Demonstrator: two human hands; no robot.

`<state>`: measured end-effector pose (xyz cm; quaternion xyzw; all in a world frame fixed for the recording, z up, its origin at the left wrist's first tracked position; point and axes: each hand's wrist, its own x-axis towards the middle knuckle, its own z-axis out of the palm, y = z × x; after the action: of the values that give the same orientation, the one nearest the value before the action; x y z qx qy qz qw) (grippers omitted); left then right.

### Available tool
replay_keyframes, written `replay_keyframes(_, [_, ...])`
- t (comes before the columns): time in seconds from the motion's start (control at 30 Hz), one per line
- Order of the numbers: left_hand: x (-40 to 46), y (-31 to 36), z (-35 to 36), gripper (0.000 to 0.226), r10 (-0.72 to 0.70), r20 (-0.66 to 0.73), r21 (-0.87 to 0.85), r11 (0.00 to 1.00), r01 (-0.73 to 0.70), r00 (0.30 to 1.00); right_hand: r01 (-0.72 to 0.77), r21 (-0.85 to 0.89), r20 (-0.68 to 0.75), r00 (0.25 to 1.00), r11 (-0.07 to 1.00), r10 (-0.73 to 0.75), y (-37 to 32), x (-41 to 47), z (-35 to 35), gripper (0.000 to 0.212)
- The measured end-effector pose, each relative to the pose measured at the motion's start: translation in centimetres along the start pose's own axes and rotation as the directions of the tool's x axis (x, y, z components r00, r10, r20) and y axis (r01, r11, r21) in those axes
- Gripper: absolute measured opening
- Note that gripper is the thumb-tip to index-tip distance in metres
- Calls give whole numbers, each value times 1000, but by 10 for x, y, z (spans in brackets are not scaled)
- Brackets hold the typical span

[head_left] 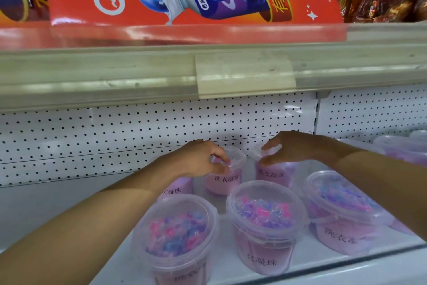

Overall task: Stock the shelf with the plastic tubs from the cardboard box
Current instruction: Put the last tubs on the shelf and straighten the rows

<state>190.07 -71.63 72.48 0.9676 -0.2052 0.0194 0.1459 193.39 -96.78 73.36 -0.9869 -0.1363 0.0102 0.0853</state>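
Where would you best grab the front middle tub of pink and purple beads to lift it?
Probably by the lid rim of the front middle tub, coming from above. It stands upright, neighbours crowd both sides, and its wall tapers downward, so the wide rim gives fingers a lip. Both the left hand and the right hand hold the back tubs that way.

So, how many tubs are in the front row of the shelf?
3: the left tub, the middle tub and the right tub. The right arm may hide more.

Shelf (69,203) left part bare: free passage there. Front tubs (265,227) block centre and right; rear tubs (225,183) close to pegboard (115,134). Upper shelf edge (138,72) limits headroom.
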Motion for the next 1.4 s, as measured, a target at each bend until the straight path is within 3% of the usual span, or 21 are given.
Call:
replay_keyframes(0.1, [0,0,0,35,-10,5,-8,1000,10,1000,40,30,91,995,999,-43,-1,-1,-9,54])
replay_keyframes(0.27, [0,1,2,33,-18,-21,0,1000,18,1000,99,105,142,983,989,-113,6,6,-10,48])
replay_keyframes(0.73, [9,15,-4,30,-43,56,5,999,43,998,148,76,130,979,986,-156,15,-7,-11,40])
replay_keyframes(0.87, [22,46,-3,27,14,-50,51,999,-12,999,152,169,-14,988,974,-152,59,-23,-33,44])
replay_keyframes(0.97, [36,76,6,31,63,-7,20,998,-63,998,100,56,34,994,993,-102,115,-41,-55,43])
replay_keyframes(1.1, [57,104,20,39,1,106,154,988,-17,994,30,-39,74,997,999,-27,179,-53,-67,44])
replay_keyframes(1.27, [62,113,28,28,-73,10,150,986,70,997,56,-18,214,975,998,-51,189,-58,-67,52])
replay_keyframes(1.4, [63,114,34,20,-106,-60,146,983,114,993,62,-30,164,985,998,-56,182,-44,-59,71])
